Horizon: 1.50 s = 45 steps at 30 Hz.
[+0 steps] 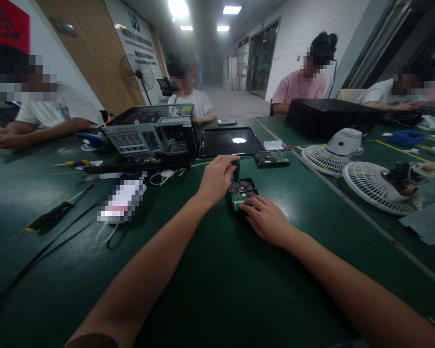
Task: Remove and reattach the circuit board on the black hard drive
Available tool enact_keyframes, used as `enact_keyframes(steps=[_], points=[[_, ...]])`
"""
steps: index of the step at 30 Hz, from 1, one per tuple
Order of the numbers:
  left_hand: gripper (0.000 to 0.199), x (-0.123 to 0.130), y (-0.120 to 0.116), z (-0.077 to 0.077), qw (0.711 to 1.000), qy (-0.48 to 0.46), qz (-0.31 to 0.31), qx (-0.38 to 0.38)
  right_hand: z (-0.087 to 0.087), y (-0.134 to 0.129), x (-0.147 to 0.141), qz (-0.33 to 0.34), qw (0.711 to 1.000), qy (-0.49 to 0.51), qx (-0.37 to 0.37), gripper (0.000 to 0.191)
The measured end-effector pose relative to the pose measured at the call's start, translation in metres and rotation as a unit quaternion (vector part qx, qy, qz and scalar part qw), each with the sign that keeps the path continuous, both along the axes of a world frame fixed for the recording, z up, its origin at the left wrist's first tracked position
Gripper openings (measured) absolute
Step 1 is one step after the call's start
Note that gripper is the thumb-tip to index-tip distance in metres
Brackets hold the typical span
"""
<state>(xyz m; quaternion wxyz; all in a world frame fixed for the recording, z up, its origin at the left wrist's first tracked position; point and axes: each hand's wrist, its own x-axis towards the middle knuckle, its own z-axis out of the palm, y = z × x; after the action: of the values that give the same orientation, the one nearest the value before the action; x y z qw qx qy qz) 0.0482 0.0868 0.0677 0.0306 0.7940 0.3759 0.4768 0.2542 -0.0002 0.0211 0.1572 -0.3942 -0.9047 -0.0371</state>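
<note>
A hard drive lies on the green table in front of me, its green circuit board facing up. The fingers of my right hand press on its near right side and hold it. Over the drive's far left corner is my left hand, its fingers and thumb curled together. A small dark upright shape shows by those fingertips, too dim to name. A second hard drive rests farther back, beside a black glossy panel.
An opened computer case stands at back left. Screwdriver, cable and phone lie left. Fan parts and a black case are on the right. Several people sit around the table.
</note>
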Motion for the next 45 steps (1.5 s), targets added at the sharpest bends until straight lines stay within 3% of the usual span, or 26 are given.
enact_keyframes(steps=[8, 17, 21, 26, 38, 45], points=[[0.026, 0.001, -0.002, -0.002, 0.999, -0.023, 0.028, -0.013, 0.0, 0.004, 0.012, 0.015, 0.989, 0.134, -0.061, 0.034], [0.025, 0.001, -0.001, -0.002, 1.0, -0.022, -0.007, -0.018, -0.013, 0.016, 0.022, -0.151, 0.931, 0.33, -0.035, 0.019], [0.023, 0.002, -0.001, -0.001, 1.0, -0.011, -0.007, -0.013, -0.023, 0.022, 0.025, -0.206, 0.916, 0.334, -0.083, 0.029], [0.026, 0.002, -0.002, -0.001, 1.0, -0.026, -0.011, -0.011, -0.032, 0.026, 0.027, -0.199, 0.929, 0.298, -0.088, 0.032], [0.025, 0.001, -0.007, 0.003, 1.0, -0.014, 0.01, 0.001, -0.026, 0.025, 0.026, -0.199, 0.943, 0.247, -0.101, 0.033], [0.019, 0.005, -0.008, -0.003, 0.998, -0.049, -0.029, 0.021, -0.027, 0.025, 0.026, -0.191, 0.943, 0.252, -0.102, 0.034]])
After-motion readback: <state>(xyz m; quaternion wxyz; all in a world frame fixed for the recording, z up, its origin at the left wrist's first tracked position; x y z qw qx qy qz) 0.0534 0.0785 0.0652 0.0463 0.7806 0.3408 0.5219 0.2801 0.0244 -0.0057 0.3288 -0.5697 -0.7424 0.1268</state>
